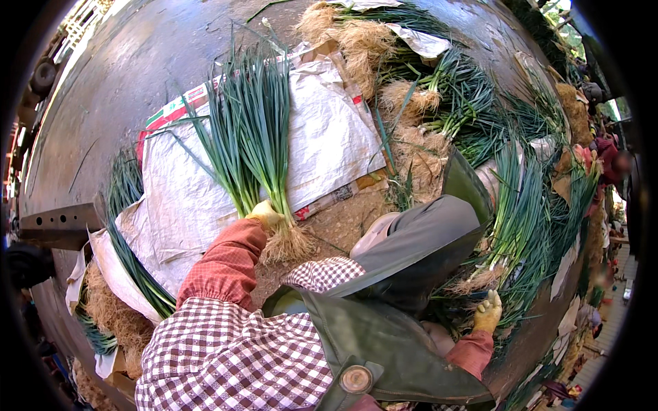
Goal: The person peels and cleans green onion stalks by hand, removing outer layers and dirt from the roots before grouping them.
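In a yellow glove, my left hand [266, 214] is closed round the pale lower stalks of a bunch of green onions [264, 130]. Its long leaves fan out away from me over a white woven sack [329, 130]. Tan roots [288, 244] stick out on the near side of that hand. My right hand [488, 313], also gloved in yellow, is off to the right with its fingers up and slightly bent. Nothing shows in it. It is beside the root ends of a loose heap of green onions [515, 219]; whether it touches them I cannot tell.
More onions with thick tan roots [367, 51] lie piled at the far right. On the left, another bundle [116, 312] is partly wrapped in white sacking. A dark metal beam [62, 226] juts in from the left. My bent leg [418, 233] lies between the sack and the heap.
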